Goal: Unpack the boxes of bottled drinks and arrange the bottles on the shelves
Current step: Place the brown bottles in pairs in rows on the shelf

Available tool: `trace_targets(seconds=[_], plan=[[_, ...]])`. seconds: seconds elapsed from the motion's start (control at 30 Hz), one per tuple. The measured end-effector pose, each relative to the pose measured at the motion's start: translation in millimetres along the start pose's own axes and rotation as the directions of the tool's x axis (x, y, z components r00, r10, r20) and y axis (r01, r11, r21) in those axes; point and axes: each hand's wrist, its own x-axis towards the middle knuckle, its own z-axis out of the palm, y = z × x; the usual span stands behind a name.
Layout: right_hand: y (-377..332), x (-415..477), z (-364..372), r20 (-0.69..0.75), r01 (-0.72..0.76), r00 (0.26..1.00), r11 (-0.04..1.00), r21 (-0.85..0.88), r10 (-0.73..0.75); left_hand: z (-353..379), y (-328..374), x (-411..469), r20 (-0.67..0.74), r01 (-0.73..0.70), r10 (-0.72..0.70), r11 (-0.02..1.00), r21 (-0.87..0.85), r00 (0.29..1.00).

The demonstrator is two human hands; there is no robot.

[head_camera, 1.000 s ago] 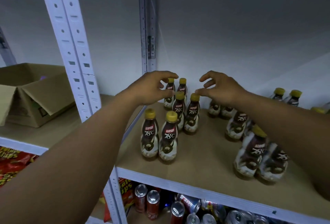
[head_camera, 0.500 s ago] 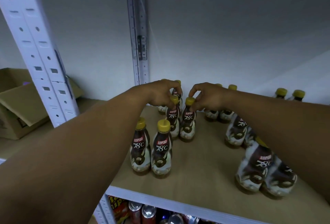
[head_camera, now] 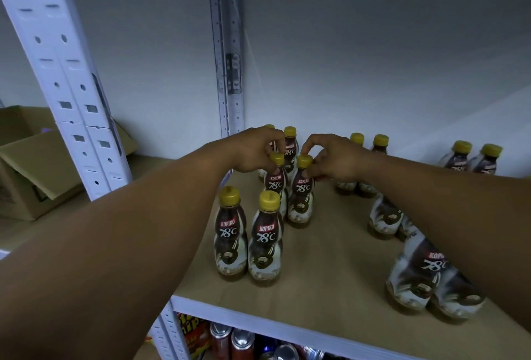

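Note:
Small brown coffee bottles with yellow caps stand in pairs on the wooden shelf. My left hand pinches the cap of the left bottle of the middle pair. My right hand pinches the cap of the right bottle of that pair. In front of them stands a nearer pair of bottles. Behind my hands a further pair is partly hidden.
More bottles stand along the back right, and my right forearm partly hides a pair of bottles near the front. An open cardboard box sits on the left shelf beyond the white upright. Cans and snack packs fill the shelf below.
Both hands came down from above the bottles and closed on the caps of the middle pair. The camera moved closer and to the right.

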Motion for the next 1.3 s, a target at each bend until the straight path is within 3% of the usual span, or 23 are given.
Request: trace_targets(seconds=[0.43,0.67,1.3], plan=[[-22,11,25,-0.031,0.061,0.998,0.998,0.014,-0.061,-7,-26,-19,-0.062,0.066,-0.069,0.997,-0.045,0.996],[-19,0,33,-0.076,0.062,0.996,0.993,0.096,-0.055,-1,-31,-21,-0.064,0.059,-0.062,0.997,-0.047,0.996],[-17,2,38,-0.095,0.077,0.993,0.992,0.097,-0.067,3,-38,-21,-0.097,0.035,-0.039,0.998,-0.048,0.994]])
